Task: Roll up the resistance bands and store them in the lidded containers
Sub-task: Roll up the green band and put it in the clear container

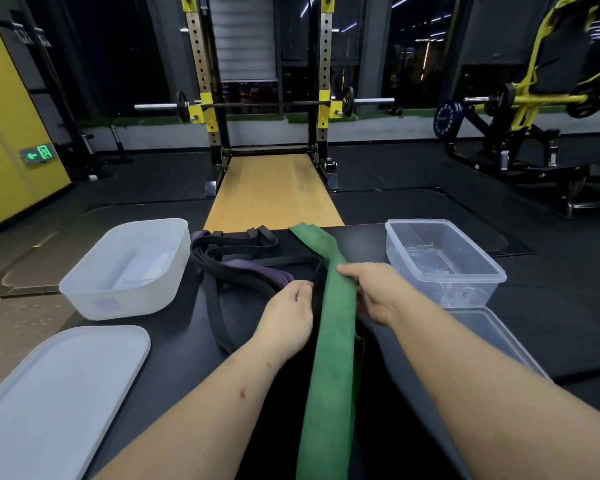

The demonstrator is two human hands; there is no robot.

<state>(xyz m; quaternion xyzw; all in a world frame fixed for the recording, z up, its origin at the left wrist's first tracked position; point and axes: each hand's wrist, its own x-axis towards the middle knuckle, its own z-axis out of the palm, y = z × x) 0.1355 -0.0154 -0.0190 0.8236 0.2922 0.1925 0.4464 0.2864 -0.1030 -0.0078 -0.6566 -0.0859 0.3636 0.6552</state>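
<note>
A wide green resistance band [333, 341] runs down the middle of the black table [174, 327] toward me. My right hand [374, 292] grips it near its upper part, thumb on top. My left hand [288, 317] is curled beside the band's left edge, its fingertips at a black band [236, 268]; I cannot tell if it holds that band. A purple band [243, 265] lies tangled with the black ones. A frosted white container [125, 268] stands open at the left and a clear container [444, 261] at the right.
The frosted white lid [59, 393] lies flat at the near left. The clear lid [499, 337] lies under the right forearm, in front of the clear container. Beyond the table are a squat rack with a barbell [264, 103] and a wooden platform [274, 192].
</note>
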